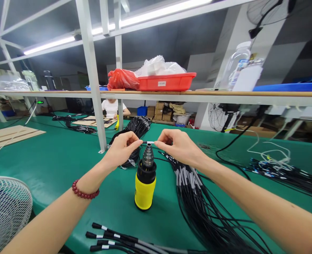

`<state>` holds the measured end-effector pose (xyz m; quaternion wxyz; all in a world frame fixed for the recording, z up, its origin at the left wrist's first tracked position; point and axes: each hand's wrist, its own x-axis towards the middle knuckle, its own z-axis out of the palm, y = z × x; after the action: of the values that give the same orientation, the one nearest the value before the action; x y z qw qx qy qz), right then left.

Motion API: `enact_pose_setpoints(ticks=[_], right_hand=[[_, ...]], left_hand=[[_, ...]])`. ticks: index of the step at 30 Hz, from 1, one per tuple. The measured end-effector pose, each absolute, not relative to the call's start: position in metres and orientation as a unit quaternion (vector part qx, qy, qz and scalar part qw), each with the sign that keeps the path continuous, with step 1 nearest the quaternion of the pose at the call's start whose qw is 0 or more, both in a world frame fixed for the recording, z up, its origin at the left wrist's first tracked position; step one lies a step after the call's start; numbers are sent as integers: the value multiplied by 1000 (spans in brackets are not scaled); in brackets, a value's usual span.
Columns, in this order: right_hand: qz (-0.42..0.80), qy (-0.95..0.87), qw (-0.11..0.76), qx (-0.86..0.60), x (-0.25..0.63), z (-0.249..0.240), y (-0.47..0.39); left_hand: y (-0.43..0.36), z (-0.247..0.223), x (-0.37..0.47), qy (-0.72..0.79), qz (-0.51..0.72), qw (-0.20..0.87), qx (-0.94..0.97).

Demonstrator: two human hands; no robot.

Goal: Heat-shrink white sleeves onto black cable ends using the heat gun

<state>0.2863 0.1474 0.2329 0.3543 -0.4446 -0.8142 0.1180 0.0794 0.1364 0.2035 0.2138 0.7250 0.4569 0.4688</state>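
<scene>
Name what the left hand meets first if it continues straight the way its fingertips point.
Likely the right hand, across the thin piece both pinch; the metal nozzle looks just below, though depth is unclear.

L hand (124,146) & R hand (181,146) pinch a cable (148,142) w/ a white section, held level just above the nozzle of a yellow heat gun (145,187) upright on the green table (113,211). Black cables (193,187) lie to its right; red bin (166,82) sits on the shelf (211,94) above.
</scene>
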Motion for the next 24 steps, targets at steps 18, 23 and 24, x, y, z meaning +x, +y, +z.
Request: enact_pose_setpoints(ticks=[18, 23, 24], right_hand=[[116, -838, 326, -423, 293, 235, 146], [117, -843, 324, -414, 295, 235, 146], [119, -843, 326, -411, 295, 235, 146]], left_hand=[[137, 207, 74, 465, 441, 198, 742], [138, 207, 72, 475, 413, 212, 747], [139, 207, 71, 478, 404, 213, 750]])
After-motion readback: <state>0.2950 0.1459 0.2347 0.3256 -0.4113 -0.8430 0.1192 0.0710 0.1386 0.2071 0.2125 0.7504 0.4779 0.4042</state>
